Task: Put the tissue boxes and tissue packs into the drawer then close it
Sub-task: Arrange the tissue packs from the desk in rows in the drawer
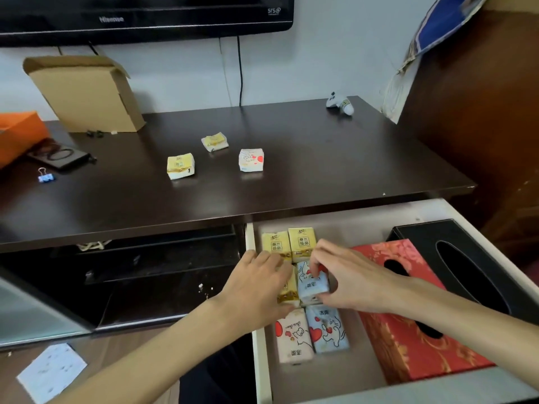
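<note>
The white drawer (pixel 262 360) stands pulled out at the lower right. Inside lie a red tissue box (pixel 414 339), a black tissue box (pixel 466 258) and several small tissue packs in rows. My right hand (pixel 350 278) pinches a light blue pack (pixel 313 287) in the middle row. My left hand (pixel 256 287) rests on a yellow pack (pixel 290 290) beside it, fingers around its edge. Two yellow packs (pixel 287 243) lie at the drawer's back, a white pack (pixel 293 336) and a blue pack (pixel 328 330) at the front. On the dark tabletop (pixel 320 176) sit two yellow packs (pixel 180 166) (pixel 215 141) and a white heart-print pack (pixel 251 160).
A cardboard box (pixel 87 94) leans against the wall at the back left, next to an orange box (pixel 17 132), a dark flat device (pixel 58 156) and a blue binder clip (pixel 45 176). A small toy (pixel 339 104) sits back right. A wooden cabinet (pixel 481 112) flanks the right.
</note>
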Motion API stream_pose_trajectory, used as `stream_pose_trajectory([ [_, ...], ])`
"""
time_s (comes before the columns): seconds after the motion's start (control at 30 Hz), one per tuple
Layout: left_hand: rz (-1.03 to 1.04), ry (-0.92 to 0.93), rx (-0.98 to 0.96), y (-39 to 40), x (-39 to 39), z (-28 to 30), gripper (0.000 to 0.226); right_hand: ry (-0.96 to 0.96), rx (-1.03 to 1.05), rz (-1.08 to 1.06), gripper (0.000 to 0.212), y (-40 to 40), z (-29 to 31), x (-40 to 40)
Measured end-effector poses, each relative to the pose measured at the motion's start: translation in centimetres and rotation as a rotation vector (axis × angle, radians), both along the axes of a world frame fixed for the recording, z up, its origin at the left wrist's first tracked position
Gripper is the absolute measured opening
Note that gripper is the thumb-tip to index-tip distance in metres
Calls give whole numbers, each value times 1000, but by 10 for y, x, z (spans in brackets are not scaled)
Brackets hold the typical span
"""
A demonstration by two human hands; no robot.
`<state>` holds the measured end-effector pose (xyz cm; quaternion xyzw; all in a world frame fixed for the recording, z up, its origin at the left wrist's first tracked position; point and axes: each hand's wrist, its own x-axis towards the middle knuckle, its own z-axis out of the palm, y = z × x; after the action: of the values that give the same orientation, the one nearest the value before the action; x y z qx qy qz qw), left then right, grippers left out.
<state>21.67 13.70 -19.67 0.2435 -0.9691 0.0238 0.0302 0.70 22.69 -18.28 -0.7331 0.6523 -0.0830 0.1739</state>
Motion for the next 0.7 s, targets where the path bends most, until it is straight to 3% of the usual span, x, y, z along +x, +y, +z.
stream_pose_trajectory([
  [0.37, 31, -24, -33, 4, -7, -9, 61, 152, -7, 84, 22, 1, -2, 5],
  [0.57, 46, -43, 32, 6, -4, 4, 64, -86, -17, 17, 9, -9, 19, -2],
  [0.7, 72, 107, 104, -3, 0, 34, 56, -275, -134, -62, 9, -38, 47, -11],
])
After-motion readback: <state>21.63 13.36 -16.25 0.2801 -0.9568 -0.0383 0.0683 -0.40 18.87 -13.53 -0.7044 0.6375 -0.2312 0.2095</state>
